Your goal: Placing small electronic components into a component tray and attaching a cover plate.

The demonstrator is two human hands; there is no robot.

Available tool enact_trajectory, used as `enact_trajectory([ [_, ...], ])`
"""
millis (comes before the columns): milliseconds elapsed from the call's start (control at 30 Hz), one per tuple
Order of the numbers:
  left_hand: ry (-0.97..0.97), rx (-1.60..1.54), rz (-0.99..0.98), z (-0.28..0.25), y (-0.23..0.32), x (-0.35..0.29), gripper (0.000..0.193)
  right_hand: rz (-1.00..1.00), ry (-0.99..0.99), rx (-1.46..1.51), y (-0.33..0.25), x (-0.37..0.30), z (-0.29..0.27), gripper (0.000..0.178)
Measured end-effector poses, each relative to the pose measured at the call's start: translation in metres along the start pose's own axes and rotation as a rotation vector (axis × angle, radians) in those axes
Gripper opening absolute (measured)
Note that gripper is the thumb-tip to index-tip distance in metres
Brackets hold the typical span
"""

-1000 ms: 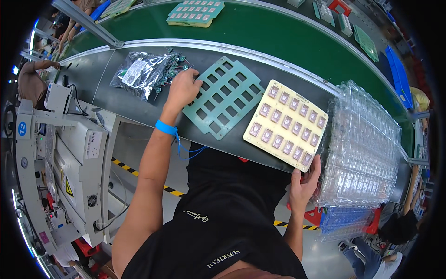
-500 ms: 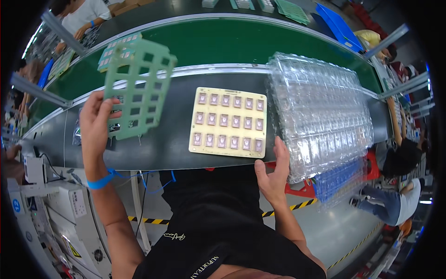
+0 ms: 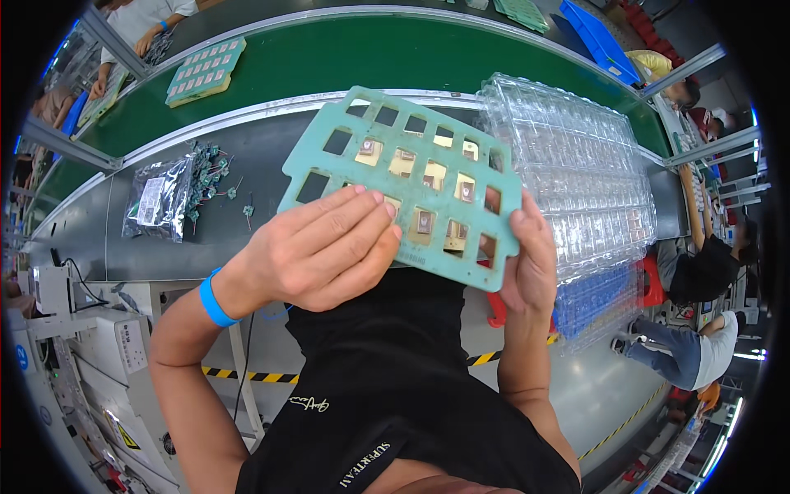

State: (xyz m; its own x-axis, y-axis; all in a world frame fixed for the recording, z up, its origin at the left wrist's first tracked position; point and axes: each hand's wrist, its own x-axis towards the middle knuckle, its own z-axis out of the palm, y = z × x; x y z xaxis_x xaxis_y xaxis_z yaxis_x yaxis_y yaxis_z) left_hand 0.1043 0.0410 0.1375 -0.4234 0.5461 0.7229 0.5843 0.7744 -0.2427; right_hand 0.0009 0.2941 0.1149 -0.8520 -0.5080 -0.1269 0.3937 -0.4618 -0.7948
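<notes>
A light-green rectangular frame (image 3: 409, 188) with rows of square windows is tilted in front of me. My left hand (image 3: 325, 251) lies across its near left part, fingers together on top and thumb hidden. At its right edge my right hand (image 3: 533, 259) grips with the thumb and curled fingers. Through several windows shows the cream tray (image 3: 443, 138) with small pinkish rectangular parts; the frame covers most of it. Whether frame and tray touch, I cannot tell.
A tall stack of clear plastic trays (image 3: 568, 173) stands to the right. At left lie a silvery bag (image 3: 156, 198) and small green parts with leads (image 3: 212, 169). A filled green tray (image 3: 206, 70) sits on the green conveyor (image 3: 329, 62). Other people work along the line.
The green frame has moved right, from the left side to over the cream tray, carried by my left hand. My right hand has risen from beside the tray to the frame's right edge.
</notes>
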Motion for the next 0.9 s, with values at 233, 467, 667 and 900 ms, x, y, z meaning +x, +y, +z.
enact_trajectory([
  [233,-0.056,-0.291,-0.712,-0.04,-0.009,-0.038,0.048,-0.031,0.051,-0.062,0.017,0.005,-0.028,0.047],
  [467,-0.208,-0.525,-1.394,-0.191,0.004,-0.035,0.07,-0.011,0.088,-0.094,0.028,0.017,-0.039,0.047],
  [667,0.023,-0.479,-1.388,-0.185,0.007,-0.074,0.041,-0.065,0.098,-0.049,0.025,0.028,-0.054,0.052],
  [900,0.206,-1.001,-1.557,-0.022,0.037,-0.091,0.043,-0.007,0.144,-0.177,0.034,0.025,-0.033,0.057],
])
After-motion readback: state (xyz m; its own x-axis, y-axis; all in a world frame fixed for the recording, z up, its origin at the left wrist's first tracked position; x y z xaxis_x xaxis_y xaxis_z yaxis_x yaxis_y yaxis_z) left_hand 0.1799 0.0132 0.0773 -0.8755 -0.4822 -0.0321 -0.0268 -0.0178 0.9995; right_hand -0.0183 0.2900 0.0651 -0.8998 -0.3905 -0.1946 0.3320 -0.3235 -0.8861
